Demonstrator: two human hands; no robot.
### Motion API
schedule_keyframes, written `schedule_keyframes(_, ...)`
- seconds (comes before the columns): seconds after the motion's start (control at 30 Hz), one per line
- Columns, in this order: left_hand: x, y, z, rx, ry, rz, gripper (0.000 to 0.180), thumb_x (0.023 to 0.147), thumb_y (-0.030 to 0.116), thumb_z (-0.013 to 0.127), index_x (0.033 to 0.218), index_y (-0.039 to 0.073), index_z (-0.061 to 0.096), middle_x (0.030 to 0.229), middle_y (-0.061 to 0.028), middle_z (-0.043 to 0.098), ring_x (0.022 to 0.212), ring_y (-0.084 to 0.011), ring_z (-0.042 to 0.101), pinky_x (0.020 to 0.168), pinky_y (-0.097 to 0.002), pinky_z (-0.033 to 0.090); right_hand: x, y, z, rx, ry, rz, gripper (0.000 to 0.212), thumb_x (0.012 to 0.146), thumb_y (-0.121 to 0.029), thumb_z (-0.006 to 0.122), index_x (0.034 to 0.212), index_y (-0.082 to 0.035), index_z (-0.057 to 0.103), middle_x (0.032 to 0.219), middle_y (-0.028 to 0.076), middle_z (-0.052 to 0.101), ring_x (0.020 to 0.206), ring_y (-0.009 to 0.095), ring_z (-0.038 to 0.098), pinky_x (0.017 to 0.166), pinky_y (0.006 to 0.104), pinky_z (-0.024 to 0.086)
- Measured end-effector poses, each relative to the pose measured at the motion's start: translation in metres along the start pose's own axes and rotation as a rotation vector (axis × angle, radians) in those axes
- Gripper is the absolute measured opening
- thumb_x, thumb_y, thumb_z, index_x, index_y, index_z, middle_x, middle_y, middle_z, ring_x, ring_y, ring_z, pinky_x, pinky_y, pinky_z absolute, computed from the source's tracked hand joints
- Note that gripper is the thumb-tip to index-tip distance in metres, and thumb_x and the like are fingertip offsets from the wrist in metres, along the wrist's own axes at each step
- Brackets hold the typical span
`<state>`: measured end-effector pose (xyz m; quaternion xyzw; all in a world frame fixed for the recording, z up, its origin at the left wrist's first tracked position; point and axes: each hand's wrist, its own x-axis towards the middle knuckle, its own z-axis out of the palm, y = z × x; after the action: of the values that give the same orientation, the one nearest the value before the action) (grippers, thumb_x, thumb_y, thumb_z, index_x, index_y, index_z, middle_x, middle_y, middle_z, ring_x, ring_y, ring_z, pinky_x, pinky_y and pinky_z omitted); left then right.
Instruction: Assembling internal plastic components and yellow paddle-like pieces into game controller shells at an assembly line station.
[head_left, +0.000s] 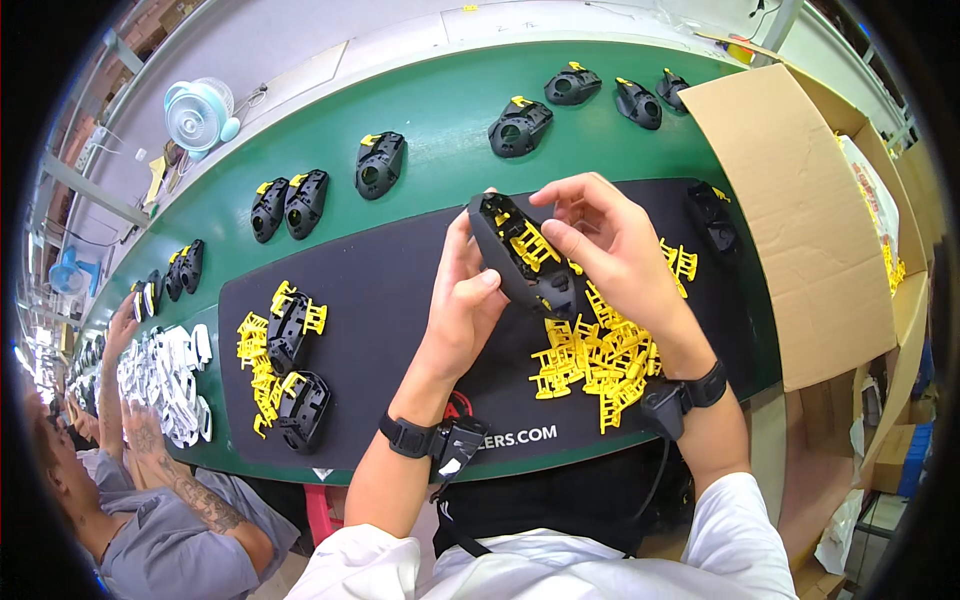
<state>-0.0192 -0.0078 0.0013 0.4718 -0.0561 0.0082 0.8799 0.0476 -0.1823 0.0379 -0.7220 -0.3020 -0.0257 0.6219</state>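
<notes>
My left hand point(462, 305) grips a black plastic housing point(512, 287), tilted with its hollow inside facing up. Inside it sits a yellow plastic clip point(533, 246) shaped like a small ladder. My right hand point(612, 245) is at the housing's right edge, thumb and forefinger apart and nothing visible between them; its thumb tip is close to the clip. Whether it touches is hard to see. Beneath my right hand lies a heap of loose yellow clips point(600, 365) on the black mat point(400, 290).
Black housings with yellow clips point(380, 165) stand along the green table point(440, 90). Left on the mat are more housings point(303, 410) and yellow clips point(258, 370). A cardboard box point(790, 220) borders the right side. At the left a co-worker point(190, 530) works beside white parts point(165, 385).
</notes>
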Motion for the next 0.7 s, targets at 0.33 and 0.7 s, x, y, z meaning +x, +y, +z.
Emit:
schedule_keyframes(0.33,-0.007,0.013,0.001,-0.064,-0.078,-0.165,0.088,0.087,0.047,0.057,0.162,0.012,0.026,0.147,-0.0126,0.052,0.132,-0.0263,0.057,0.110,-0.0459,0.048,-0.003,0.002,-0.001,0.526,-0.282,0.344,0.015,0.093,-0.007,0.073,0.104,-0.005,0.063,0.083,-0.007,0.048,0.077,0.001,0.044,0.065,0.0204,0.039)
schedule_keyframes(0.7,-0.005,0.006,-0.017,-0.487,0.033,-0.352,0.064,0.103,0.052,0.034,0.147,0.010,0.053,0.131,-0.0039,0.064,0.117,-0.0179,0.062,0.096,-0.0385,0.052,-0.005,-0.010,0.003,-0.371,-0.279,-0.416,0.035,0.069,-0.022,0.090,0.096,-0.009,0.073,0.101,0.003,0.069,0.099,0.026,0.058,0.084,0.0365,0.053)
